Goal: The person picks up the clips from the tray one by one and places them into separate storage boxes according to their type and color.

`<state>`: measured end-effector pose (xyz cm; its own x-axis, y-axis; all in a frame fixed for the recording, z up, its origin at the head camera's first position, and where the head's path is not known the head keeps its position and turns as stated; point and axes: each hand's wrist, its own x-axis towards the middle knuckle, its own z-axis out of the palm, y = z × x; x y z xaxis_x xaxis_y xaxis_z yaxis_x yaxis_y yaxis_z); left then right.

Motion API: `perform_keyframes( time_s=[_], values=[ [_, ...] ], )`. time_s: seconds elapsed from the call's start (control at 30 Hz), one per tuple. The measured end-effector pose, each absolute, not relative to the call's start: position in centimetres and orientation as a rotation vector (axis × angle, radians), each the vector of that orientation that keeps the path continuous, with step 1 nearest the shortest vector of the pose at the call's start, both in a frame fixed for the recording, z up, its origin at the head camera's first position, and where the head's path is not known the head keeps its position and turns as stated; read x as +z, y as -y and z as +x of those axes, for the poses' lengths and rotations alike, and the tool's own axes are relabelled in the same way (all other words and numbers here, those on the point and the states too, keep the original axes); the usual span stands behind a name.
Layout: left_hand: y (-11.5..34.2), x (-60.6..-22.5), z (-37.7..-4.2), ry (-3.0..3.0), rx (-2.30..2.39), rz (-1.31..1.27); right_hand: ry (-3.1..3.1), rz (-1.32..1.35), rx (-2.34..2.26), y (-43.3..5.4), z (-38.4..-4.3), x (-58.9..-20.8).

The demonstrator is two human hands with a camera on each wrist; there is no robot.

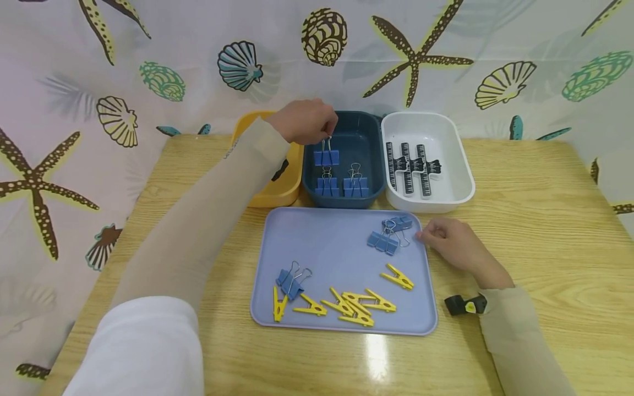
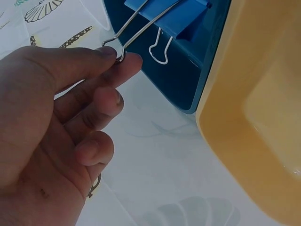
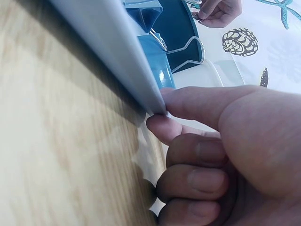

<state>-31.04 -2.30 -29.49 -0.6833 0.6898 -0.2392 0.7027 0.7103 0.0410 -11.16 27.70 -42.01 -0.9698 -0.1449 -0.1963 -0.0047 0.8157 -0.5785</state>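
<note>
In the head view my left hand reaches over the dark blue bin. Thumb and forefinger pinch the wire handles of a blue binder clip, which hangs with its body downward; the left wrist view shows this binder clip close up. Two more blue binder clips stand inside that bin. My right hand is at the right edge of the lilac tray. Seen from the right wrist, its thumb and forefinger pinch the tray's rim, other fingers curled. Blue binder clips lie near that corner.
Several yellow clothespins and more blue binder clip metal lie on the tray's front half. Left of the blue bin stands a yellow bin, partly behind my sleeve. A white bin at right holds three piano-patterned clips.
</note>
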Motion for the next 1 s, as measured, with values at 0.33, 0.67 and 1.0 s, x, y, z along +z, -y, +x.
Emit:
perform_keyframes(
  time_s=[0.33,0.67,1.0],
  values=[
    [2.2,-30.0,-31.3,-2.681,-0.095,1.075,-2.768,-0.098,-0.871,-27.8,-11.2,-42.2],
    [2.0,-30.8,-31.2,-2.666,-0.100,1.067,-2.768,-0.104,-0.878,-27.9,-11.3,-42.2],
    [1.8,-31.5,-31.2,-2.641,-0.062,1.066,-2.762,-0.095,-0.882,-27.9,-11.3,-42.2]
  ],
)
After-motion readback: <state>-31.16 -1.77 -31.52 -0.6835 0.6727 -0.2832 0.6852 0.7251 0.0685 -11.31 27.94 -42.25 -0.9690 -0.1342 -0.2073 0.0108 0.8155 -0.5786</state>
